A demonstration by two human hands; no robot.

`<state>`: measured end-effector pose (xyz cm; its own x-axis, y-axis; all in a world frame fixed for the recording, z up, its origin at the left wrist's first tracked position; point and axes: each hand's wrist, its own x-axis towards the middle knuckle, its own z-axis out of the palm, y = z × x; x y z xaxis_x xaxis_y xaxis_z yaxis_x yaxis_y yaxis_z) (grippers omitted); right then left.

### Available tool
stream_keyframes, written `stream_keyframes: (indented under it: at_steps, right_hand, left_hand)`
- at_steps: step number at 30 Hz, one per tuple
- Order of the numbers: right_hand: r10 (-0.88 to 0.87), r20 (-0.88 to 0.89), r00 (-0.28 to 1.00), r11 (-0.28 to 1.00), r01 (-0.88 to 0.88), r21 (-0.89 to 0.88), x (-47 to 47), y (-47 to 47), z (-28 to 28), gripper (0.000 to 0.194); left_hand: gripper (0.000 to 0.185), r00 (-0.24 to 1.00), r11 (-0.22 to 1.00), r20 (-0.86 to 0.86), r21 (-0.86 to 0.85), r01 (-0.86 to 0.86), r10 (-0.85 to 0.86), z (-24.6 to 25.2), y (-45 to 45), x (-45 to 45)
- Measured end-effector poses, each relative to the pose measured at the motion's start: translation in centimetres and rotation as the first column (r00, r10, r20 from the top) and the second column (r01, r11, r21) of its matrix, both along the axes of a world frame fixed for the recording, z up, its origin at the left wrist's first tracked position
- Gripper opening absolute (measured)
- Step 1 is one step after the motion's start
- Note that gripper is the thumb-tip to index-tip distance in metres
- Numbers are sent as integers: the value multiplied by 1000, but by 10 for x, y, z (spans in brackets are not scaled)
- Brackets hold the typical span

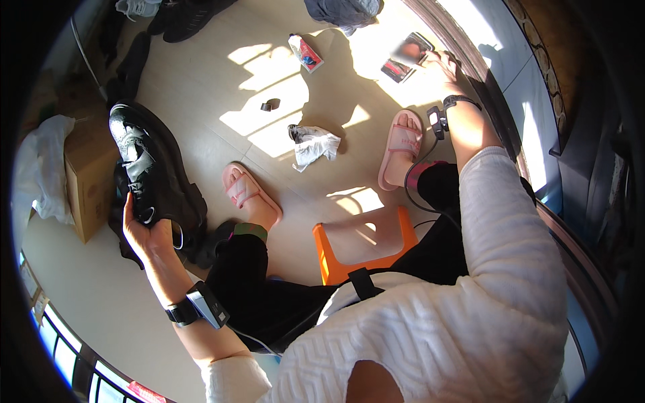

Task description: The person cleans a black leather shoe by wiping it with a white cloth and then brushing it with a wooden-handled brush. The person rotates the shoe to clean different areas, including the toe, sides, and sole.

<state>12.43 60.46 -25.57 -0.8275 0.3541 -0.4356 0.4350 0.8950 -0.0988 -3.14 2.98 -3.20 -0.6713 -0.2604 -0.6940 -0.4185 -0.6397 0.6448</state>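
Observation:
My left hand [146, 231] grips a black lace-up leather shoe [146, 156] at its heel and collar; the toe points away from me and catches the light. Over by the right wall, my right hand [439, 68] is at the near right edge of a smartphone [408, 56] with its screen lit. Whether the fingers hold the phone or only touch it, I cannot tell. Between my hands, a crumpled white cloth or tissue [316, 145] with a dark part lies on the tiled floor [201, 101].
Beyond the cloth are a small dark round object [269, 105] and a red-and-white packet [306, 53]. A cardboard box [88, 176] with a white plastic bag [48, 166] stands left. Dark shoes [186, 20] and a grey bundle [345, 12] lie farther off. An orange plastic stool [327, 257] is below me.

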Motion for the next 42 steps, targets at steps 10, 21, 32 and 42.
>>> stream_keyframes:
  at_steps: [10,21,32,42]
  right_hand:
    - [209,118,971,978,-208,-24,5,-12,20,49]
    - [105,-145,984,960,-62,271,3,33,-52,38]
    - [-528,-526,667,696,-15,-718,-63,-1,117,28]
    - [-432,-311,846,430,-110,-896,-31,-210,294,24]
  left_hand:
    - [37,999,994,-44,113,10,-5,-3,-14,-1]
    - [36,997,996,-15,-52,-73,73,5,1,-1]
    - [36,949,838,-259,463,287,-182,13,12,7]
    - [26,988,849,-151,523,72,10,26,90,59]
